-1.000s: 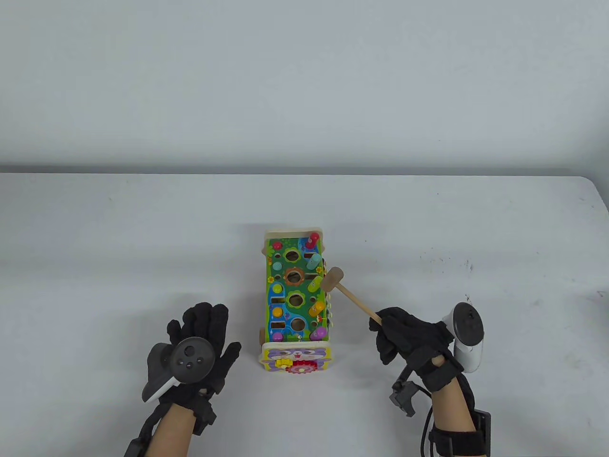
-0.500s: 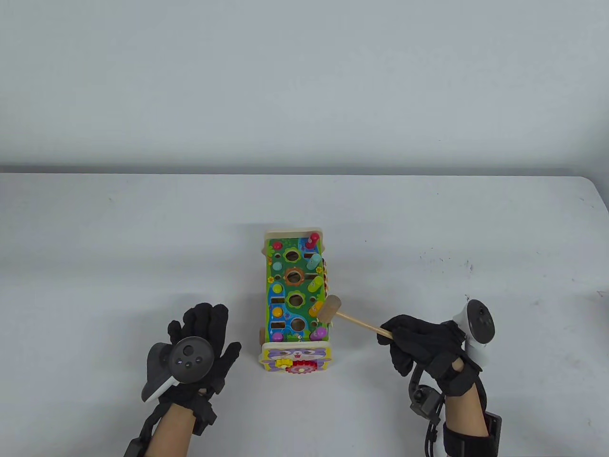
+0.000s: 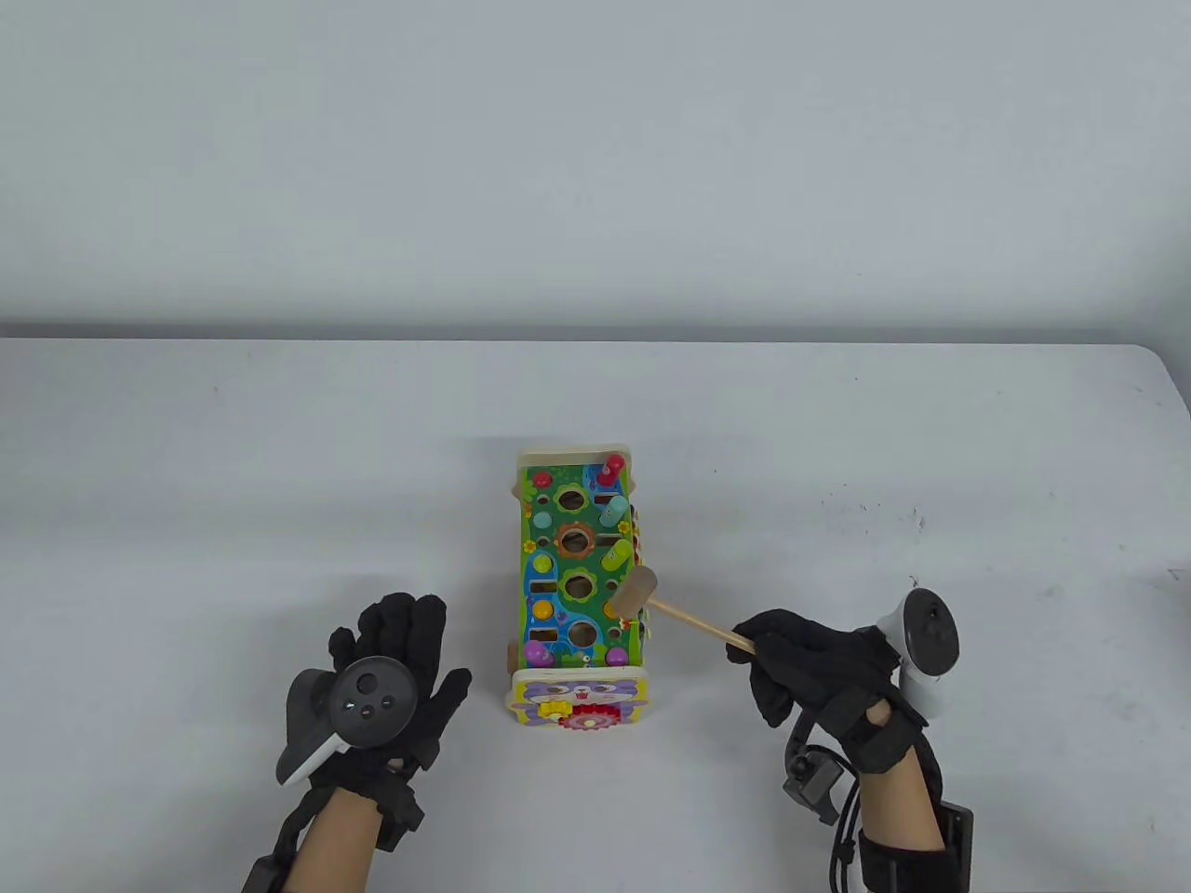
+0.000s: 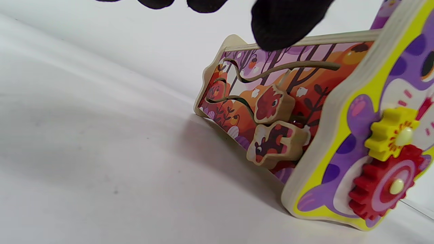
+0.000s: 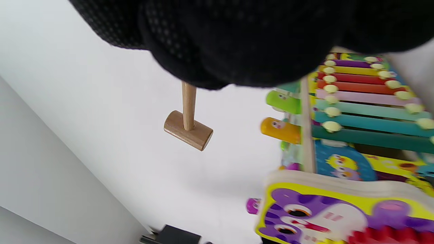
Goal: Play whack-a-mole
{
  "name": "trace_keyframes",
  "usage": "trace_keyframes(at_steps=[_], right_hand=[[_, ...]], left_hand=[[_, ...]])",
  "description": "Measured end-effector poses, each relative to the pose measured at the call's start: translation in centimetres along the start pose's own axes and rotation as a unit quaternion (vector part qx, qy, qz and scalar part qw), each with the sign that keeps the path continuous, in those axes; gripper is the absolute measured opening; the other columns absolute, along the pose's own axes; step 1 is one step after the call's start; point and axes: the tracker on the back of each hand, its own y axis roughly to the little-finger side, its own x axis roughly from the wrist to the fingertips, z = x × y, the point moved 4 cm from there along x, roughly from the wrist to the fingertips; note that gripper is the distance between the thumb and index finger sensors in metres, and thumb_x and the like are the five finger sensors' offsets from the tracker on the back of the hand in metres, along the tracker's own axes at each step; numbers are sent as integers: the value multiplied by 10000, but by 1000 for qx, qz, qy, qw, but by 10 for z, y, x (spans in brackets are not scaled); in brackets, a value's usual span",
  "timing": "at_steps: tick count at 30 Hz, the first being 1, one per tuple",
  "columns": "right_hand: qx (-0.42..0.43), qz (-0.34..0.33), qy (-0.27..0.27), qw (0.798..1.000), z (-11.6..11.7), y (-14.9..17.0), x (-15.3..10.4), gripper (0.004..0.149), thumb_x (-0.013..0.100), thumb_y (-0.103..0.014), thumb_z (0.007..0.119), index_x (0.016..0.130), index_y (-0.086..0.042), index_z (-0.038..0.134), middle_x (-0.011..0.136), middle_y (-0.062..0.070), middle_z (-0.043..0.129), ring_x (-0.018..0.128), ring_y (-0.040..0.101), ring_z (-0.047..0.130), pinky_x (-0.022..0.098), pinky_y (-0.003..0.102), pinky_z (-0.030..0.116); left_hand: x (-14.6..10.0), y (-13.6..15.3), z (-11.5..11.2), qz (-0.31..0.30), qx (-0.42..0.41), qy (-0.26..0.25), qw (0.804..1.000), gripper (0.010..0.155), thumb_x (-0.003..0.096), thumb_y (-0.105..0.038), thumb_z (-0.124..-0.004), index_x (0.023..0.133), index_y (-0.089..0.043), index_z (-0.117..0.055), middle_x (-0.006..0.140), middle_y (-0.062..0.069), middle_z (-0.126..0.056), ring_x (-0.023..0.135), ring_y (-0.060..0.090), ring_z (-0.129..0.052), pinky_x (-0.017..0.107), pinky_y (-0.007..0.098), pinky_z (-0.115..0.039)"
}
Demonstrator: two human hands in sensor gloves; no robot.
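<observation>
The colourful wooden whack-a-mole box [image 3: 575, 577] stands mid-table, its cat face with gears towards me. My right hand [image 3: 772, 651] grips the end of the wooden hammer's handle [image 3: 693, 623]. The hammer head [image 3: 634, 594] hangs over the right row of pegs, above the orange one. Red [image 3: 614, 465], blue [image 3: 614, 507] and green [image 3: 619, 555] pegs stick out further back. A purple peg [image 3: 536, 651] stands up at the near left. In the right wrist view the hammer head [image 5: 188, 130] hangs beside the orange peg [image 5: 279, 130]. My left hand [image 3: 400, 642] lies open on the table, left of the box.
The box's left side with sliding animal pieces [image 4: 271, 105] and the front gears [image 4: 390, 169] fill the left wrist view. A coloured xylophone [image 5: 366, 101] covers the box's right side. The white table's far edge [image 3: 595, 342] lies well behind the toy.
The hammer swung from beside the green peg down towards me to the near pegs. The near right purple peg now sits lower and the near left purple peg stands higher. The left hand stayed still.
</observation>
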Motion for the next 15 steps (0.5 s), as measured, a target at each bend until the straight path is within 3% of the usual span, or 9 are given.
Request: trace_keyframes(at_steps=[6,12,15], right_hand=[[-31,-3,31,999,-3,4,0,480,540,-297,662,765,108,789,386,-5,911,176,180,930,269,482,789],[-160,92,15,983,4,24,2,480,535,-287,665,757,118,794,374,4,912,161,187,926,251,488,786],[-129,53,18,990,7,17,4,482,539,-292,657,762,116,784,384,-5,907,170,178,928,260,482,789]], left_hand=[[0,0,0,0,-1,-1,1000,790,569,-428,-629,1142,-65,-225,1137,360,-235,1024,683,-273,617,815,-179],[0,0,0,0,-1,1,1000,790,569,-426,-631,1142,-63,-227,1136,364,-238,1021,688,-273,617,816,-183],[0,0,0,0,-1,0,1000,791,568,-428,-630,1142,-65,-225,1136,362,-237,1023,685,-273,618,815,-183]])
